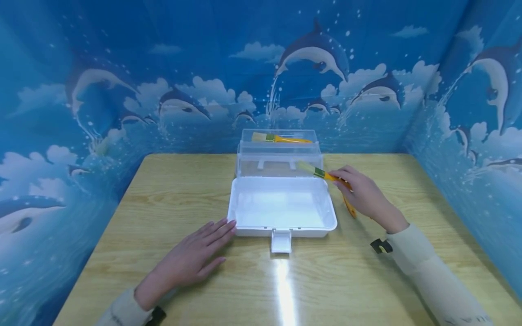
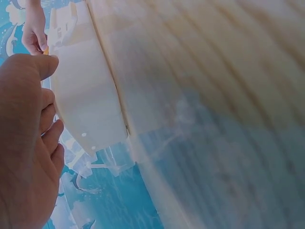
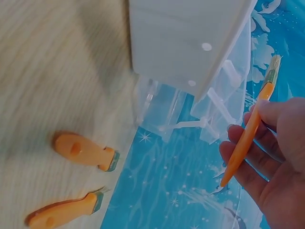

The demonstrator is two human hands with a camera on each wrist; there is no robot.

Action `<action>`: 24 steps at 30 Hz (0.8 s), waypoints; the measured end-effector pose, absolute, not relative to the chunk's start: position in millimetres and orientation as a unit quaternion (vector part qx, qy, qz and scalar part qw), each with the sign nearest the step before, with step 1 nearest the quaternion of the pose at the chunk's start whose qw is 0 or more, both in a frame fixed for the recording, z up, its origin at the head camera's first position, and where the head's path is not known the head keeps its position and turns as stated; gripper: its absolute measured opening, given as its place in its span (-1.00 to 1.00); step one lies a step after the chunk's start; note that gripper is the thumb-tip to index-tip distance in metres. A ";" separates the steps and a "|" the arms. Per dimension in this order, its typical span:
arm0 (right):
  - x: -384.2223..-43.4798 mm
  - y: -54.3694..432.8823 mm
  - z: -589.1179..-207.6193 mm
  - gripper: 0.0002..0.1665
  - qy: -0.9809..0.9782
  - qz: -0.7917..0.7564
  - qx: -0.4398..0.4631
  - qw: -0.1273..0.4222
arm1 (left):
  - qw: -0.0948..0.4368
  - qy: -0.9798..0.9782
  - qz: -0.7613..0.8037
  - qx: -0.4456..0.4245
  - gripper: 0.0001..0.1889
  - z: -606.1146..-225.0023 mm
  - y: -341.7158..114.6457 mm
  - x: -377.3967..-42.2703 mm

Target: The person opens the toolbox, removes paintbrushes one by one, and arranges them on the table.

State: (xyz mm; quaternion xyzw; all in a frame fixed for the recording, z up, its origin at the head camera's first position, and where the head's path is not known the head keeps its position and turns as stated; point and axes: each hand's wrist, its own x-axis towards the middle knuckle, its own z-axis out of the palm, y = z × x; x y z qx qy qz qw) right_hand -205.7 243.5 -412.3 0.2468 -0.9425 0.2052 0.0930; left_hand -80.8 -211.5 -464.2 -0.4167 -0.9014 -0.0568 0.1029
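Note:
A white plastic box stands with its clear lid swung back and its inside bare. My right hand pinches a paintbrush by its orange handle; the green ferrule and pale bristles point up and left, over the back right of the box. Another paintbrush lies across the opened lid. With fingers extended, my left hand rests its fingertips at the front left corner of the box. In the left wrist view that hand is beside the white wall.
Two more orange-handled brushes, one with a broad handle and one slimmer, lie on the wooden table right of the box. The box's latch hangs toward me. A blue dolphin-print curtain closes off the back and sides.

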 end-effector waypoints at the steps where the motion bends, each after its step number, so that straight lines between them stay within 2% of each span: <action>1: -205.0 244.6 -412.6 -0.59 -0.943 0.206 0.244 0.091 | 0.104 -0.901 -0.056 -0.418 -0.26 -464.0 -211.6 -80.9; 4: -203.3 247.9 -414.2 -0.58 -0.945 0.205 0.240 0.092 | 0.107 -0.899 -0.059 -0.420 -0.26 -464.0 -211.9 -81.4; 13: -200.0 260.5 -424.8 -0.63 -0.933 0.201 0.264 0.140 | 0.111 -0.898 -0.059 -0.421 -0.24 -463.9 -211.6 -80.1; 24: -193.6 267.3 -431.1 -0.63 -0.935 0.203 0.254 0.139 | 0.107 -0.899 -0.061 -0.420 -0.25 -465.2 -210.6 -80.1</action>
